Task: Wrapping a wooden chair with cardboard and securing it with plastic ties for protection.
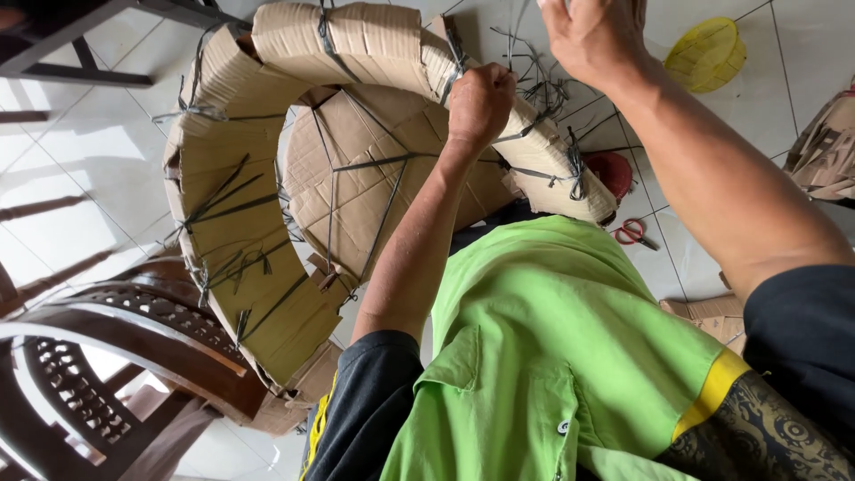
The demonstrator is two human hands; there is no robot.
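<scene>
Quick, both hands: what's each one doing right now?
Left hand: closed in a fist on a dark strap at the cardboard ring.
Right hand: raised above the ring; grip cannot be told.

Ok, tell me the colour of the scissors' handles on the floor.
Red; the scissors show in the head view, lying on the white tiled floor.

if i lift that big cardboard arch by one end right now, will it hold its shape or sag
The cardboard arch would probably flex somewhat: it is separate pieces bound by dark straps. Likely light for its size, being corrugated board. The left hand grips its edge.
</scene>
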